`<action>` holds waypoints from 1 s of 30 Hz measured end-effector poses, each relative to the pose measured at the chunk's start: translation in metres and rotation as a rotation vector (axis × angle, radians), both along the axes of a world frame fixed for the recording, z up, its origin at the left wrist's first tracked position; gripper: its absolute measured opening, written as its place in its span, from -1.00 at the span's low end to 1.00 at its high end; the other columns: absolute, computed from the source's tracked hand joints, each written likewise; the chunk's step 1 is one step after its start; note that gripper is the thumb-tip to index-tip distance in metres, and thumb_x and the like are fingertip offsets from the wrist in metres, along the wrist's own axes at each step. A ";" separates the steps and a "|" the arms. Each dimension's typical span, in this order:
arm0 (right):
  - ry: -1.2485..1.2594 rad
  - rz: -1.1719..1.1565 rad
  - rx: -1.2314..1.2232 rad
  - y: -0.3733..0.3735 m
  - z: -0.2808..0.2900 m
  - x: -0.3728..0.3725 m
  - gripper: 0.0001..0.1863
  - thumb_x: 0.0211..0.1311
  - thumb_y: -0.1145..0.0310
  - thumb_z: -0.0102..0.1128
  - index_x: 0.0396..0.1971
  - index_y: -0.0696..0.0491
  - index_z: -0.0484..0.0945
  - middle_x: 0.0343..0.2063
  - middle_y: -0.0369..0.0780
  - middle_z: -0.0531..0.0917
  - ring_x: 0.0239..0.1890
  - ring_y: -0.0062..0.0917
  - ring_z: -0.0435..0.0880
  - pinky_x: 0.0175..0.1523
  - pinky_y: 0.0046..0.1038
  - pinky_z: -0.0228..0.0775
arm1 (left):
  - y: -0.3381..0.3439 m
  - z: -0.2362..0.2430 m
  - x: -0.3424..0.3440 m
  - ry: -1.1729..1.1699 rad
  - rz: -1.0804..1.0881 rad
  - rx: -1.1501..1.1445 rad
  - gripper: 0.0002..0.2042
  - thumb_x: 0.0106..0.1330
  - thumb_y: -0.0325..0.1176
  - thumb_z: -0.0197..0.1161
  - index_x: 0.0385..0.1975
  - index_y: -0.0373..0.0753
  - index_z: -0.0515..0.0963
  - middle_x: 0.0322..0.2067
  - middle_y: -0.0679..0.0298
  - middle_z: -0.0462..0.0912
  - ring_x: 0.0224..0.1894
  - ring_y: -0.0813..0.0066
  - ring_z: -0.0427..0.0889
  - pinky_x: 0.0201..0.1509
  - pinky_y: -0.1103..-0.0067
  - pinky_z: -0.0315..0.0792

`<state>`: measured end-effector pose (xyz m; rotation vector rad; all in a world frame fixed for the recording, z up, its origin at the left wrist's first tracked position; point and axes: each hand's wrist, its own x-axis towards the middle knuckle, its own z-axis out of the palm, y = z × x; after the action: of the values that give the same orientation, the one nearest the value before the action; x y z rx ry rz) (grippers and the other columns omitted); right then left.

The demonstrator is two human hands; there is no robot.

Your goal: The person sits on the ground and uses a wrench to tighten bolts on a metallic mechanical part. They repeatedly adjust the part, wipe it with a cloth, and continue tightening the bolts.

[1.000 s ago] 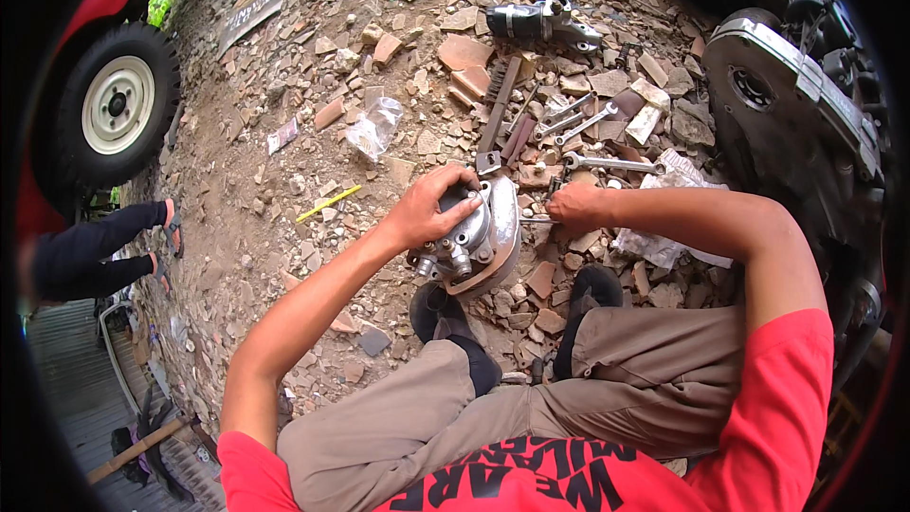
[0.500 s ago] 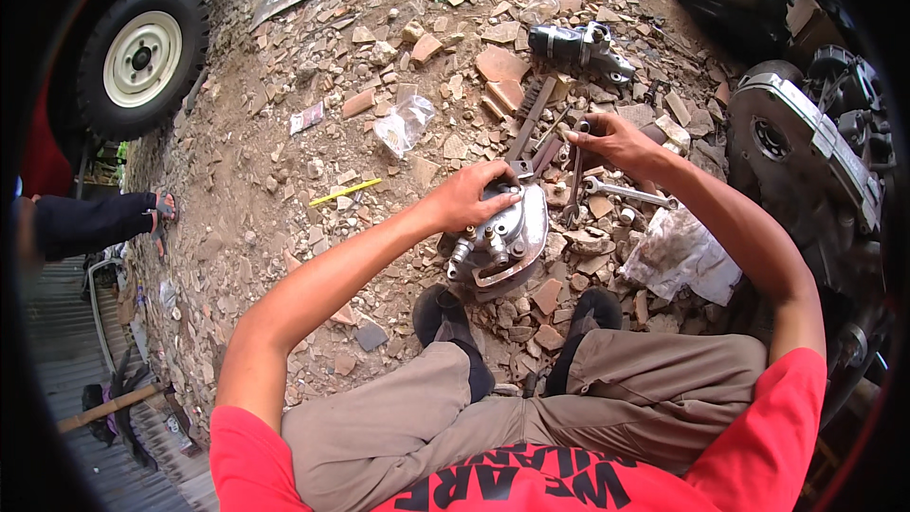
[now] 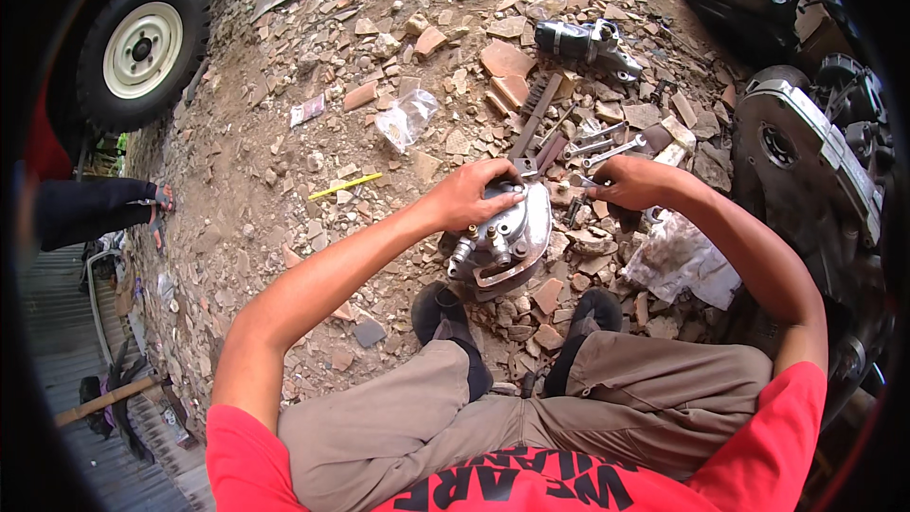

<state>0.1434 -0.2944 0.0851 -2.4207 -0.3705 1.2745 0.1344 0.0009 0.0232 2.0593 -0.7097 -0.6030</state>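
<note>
A grey metal mechanical housing [image 3: 512, 237] with brass-coloured fittings stands on the rubble between my feet. My left hand [image 3: 476, 194] is wrapped over its top left side, fingers curled round the rim. To the right, my right hand [image 3: 633, 182] is closed on a combination wrench [image 3: 582, 181], whose one end sticks out past the fingertips while the hand hides most of the shaft. Just beyond that hand, other wrenches [image 3: 614, 151] lie on the ground. A wire brush [image 3: 537, 109] lies beyond the housing.
A black and silver cylindrical motor part [image 3: 583, 45] lies farther off. At the right are a large engine [image 3: 787, 147] and a black plastic bag [image 3: 739, 0]. A white plastic sheet [image 3: 682, 261] and yellow strip [image 3: 346, 186] lie on broken tiles. Another person's leg [image 3: 95, 209] shows at left.
The upright wrench has left my right hand, and wrenches now lie beyond it. My right hand has come nearer and closed on the wrench lying there. My left hand stays on the housing.
</note>
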 end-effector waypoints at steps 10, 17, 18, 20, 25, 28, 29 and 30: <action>-0.078 0.174 0.386 0.028 -0.026 0.017 -0.41 0.50 -0.14 0.02 -0.16 0.14 0.71 -0.62 -0.19 0.59 -0.53 -0.52 0.52 -0.35 -0.32 0.40 | 0.000 0.001 0.000 0.027 0.020 -0.042 -0.65 0.29 -0.19 0.38 -0.04 -0.26 0.58 -0.16 0.08 0.69 -0.08 0.24 0.68 0.07 0.39 0.51; -0.081 0.327 0.295 0.044 -0.049 0.050 -0.35 0.42 -0.22 0.08 -0.28 0.19 0.70 -0.54 -0.10 0.67 -0.46 -0.37 0.60 -0.27 -0.22 0.43 | -0.001 0.002 0.000 0.008 0.022 0.001 -0.62 0.26 -0.17 0.40 -0.06 -0.30 0.57 -0.15 0.05 0.69 -0.06 0.23 0.69 0.07 0.39 0.52; -0.133 0.328 0.378 0.048 -0.045 0.050 -0.33 0.43 -0.23 0.07 -0.33 0.19 0.69 -0.59 -0.10 0.65 -0.54 -0.35 0.54 -0.33 -0.23 0.38 | 0.000 0.002 0.000 0.026 0.032 0.004 -0.61 0.26 -0.16 0.41 -0.06 -0.31 0.57 -0.15 0.05 0.69 -0.07 0.23 0.69 0.07 0.39 0.52; -0.141 0.423 0.285 0.055 -0.035 0.061 -0.34 0.41 -0.24 0.09 -0.30 0.18 0.70 -0.57 -0.10 0.67 -0.53 -0.34 0.55 -0.32 -0.24 0.40 | 0.002 0.001 0.000 0.058 0.042 -0.003 -0.59 0.25 -0.14 0.42 -0.07 -0.32 0.56 -0.15 0.05 0.69 -0.07 0.22 0.69 0.07 0.39 0.52; -0.102 0.420 0.198 0.062 -0.032 0.074 -0.33 0.24 -0.30 0.26 -0.29 0.13 0.76 -0.58 -0.19 0.70 -0.52 -0.47 0.59 -0.34 -0.29 0.43 | 0.001 0.006 0.001 -0.032 0.007 -0.002 -0.57 0.24 -0.10 0.43 -0.08 -0.30 0.56 -0.15 0.05 0.69 -0.06 0.21 0.68 0.06 0.39 0.51; -0.088 0.334 0.245 0.062 -0.035 0.075 -0.33 0.09 -0.31 0.40 -0.36 0.13 0.77 -0.62 -0.23 0.67 -0.53 -0.51 0.59 -0.37 -0.30 0.42 | -0.001 0.009 0.000 -0.005 0.030 0.025 -0.59 0.24 -0.08 0.43 -0.14 -0.30 0.56 -0.21 0.08 0.67 -0.12 0.22 0.67 0.00 0.38 0.51; -0.096 0.326 0.257 0.062 -0.036 0.077 -0.33 0.06 -0.31 0.43 -0.37 0.13 0.77 -0.63 -0.24 0.67 -0.53 -0.50 0.59 -0.37 -0.30 0.42 | -0.002 0.011 0.000 0.000 0.036 0.042 -0.59 0.24 -0.08 0.43 -0.16 -0.30 0.56 -0.22 0.09 0.67 -0.13 0.23 0.66 -0.01 0.39 0.51; -0.127 0.340 0.209 0.068 -0.035 0.080 -0.30 -0.02 -0.33 0.47 -0.43 0.14 0.76 -0.64 -0.23 0.65 -0.54 -0.49 0.58 -0.38 -0.30 0.41 | 0.001 0.006 0.002 0.003 0.029 0.042 -0.63 0.24 -0.08 0.43 -0.27 -0.30 0.56 -0.31 0.12 0.63 -0.22 0.25 0.63 -0.10 0.39 0.50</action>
<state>0.2239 -0.2260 0.0503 -2.3298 -0.9373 1.1447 0.1365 0.0018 0.0289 2.1031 -0.6697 -0.6088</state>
